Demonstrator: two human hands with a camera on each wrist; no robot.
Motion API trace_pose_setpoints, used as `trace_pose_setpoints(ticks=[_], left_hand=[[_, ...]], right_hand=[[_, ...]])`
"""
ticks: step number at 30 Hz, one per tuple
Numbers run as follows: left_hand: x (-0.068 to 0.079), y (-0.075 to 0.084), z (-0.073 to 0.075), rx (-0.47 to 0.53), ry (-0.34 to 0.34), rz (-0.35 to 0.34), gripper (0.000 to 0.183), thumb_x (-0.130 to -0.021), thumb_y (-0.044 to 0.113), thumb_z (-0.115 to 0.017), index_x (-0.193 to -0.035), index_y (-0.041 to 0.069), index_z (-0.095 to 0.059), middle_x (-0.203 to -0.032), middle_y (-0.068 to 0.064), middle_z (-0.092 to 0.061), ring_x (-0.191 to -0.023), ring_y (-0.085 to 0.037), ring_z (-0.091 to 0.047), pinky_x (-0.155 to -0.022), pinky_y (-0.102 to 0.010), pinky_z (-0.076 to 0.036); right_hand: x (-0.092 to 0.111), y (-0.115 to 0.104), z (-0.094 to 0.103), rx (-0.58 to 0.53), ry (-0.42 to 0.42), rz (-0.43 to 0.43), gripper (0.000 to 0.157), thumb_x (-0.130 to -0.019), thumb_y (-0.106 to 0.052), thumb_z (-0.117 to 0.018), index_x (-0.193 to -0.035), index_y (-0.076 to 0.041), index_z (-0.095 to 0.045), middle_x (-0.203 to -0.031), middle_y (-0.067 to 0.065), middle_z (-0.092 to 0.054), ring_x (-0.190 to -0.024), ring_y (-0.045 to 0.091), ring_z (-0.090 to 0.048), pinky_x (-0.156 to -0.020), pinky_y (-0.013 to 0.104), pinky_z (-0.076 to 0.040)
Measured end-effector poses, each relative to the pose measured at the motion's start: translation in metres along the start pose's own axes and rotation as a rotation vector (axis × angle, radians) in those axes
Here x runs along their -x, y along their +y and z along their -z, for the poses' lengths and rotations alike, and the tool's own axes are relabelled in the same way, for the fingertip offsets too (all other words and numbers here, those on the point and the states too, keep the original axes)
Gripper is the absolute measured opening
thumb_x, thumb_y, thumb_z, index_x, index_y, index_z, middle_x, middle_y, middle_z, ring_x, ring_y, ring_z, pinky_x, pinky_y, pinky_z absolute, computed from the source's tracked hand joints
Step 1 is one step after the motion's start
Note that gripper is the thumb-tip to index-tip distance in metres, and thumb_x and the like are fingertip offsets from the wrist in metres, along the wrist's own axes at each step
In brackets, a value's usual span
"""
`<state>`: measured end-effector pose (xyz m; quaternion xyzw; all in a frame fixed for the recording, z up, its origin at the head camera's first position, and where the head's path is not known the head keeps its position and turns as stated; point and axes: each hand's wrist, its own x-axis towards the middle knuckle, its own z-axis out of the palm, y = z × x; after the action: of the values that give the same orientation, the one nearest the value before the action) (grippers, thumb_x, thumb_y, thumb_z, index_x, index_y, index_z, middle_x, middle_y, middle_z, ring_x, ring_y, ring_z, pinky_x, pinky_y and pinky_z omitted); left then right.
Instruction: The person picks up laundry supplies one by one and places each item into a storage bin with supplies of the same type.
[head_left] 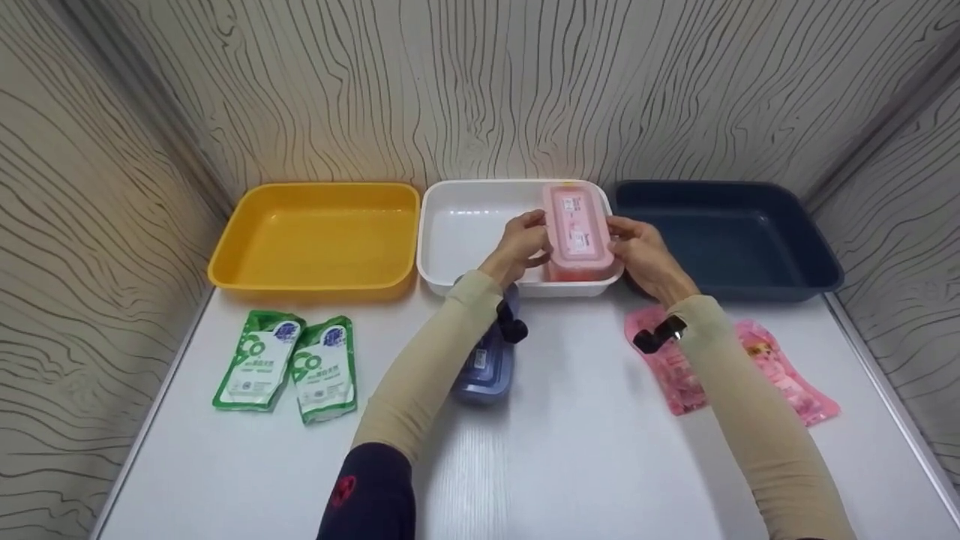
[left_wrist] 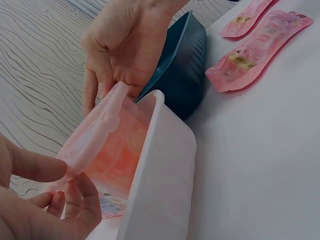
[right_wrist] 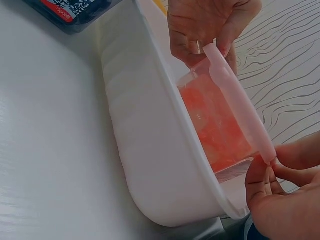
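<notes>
A pink lidded plastic box (head_left: 577, 229) with printed labels is at the right end of the white bin (head_left: 472, 285). Its clear lower part shows pinkish-orange contents (right_wrist: 215, 120) in the right wrist view. My left hand (head_left: 521, 244) pinches the lid's left edge between thumb and fingers. On the opposite side, my right hand (head_left: 645, 251) pinches the lid's right edge. The box is tilted in both wrist views, its lower part inside the bin's rim. Whether its base touches the bin floor I cannot tell.
A yellow bin (head_left: 315, 281) stands left of the white one, a dark blue bin (head_left: 735, 289) right. Two green-and-white pouches (head_left: 259, 367) lie front left, two pink pouches (head_left: 787, 375) front right. My left forearm partly covers a blue lidded container (head_left: 484, 371).
</notes>
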<state>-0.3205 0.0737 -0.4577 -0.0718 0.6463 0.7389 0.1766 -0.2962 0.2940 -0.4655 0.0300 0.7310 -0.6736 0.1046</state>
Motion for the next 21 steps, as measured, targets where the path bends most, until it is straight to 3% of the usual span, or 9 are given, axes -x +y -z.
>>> trace_pose_setpoints(ticks=[8,15,21], left_hand=[[-0.002,-0.007,-0.004,0.007,-0.026,0.011,0.081,-0.084,-0.014,-0.056,-0.162,0.004,-0.042,-0.157,-0.013,-0.054,-0.116,-0.022,-0.061,-0.1,-0.045,-0.06],[0.001,-0.01,-0.007,-0.053,-0.018,0.013,0.075,-0.089,-0.01,-0.059,-0.161,0.004,-0.044,-0.154,-0.015,-0.056,-0.116,-0.023,-0.063,-0.104,-0.047,-0.06],[0.005,-0.003,-0.007,-0.13,-0.005,-0.025,0.07,-0.093,-0.01,-0.058,-0.16,0.0,-0.042,-0.15,-0.019,-0.058,-0.115,-0.024,-0.066,-0.1,-0.042,-0.062]], right_hand=[[-0.001,0.009,0.006,-0.051,-0.016,0.032,0.066,-0.098,0.016,-0.038,-0.163,0.01,-0.028,-0.137,0.016,-0.048,-0.116,0.019,-0.053,-0.091,0.017,-0.055],[0.002,0.012,0.009,-0.01,-0.029,0.018,0.064,-0.101,0.012,-0.037,-0.164,0.009,-0.027,-0.145,0.02,-0.044,-0.123,0.02,-0.051,-0.096,0.016,-0.053],[0.0,0.005,0.006,0.032,-0.035,0.004,0.064,-0.103,0.009,-0.037,-0.166,0.004,-0.027,-0.153,0.022,-0.041,-0.127,0.022,-0.051,-0.096,0.015,-0.053]])
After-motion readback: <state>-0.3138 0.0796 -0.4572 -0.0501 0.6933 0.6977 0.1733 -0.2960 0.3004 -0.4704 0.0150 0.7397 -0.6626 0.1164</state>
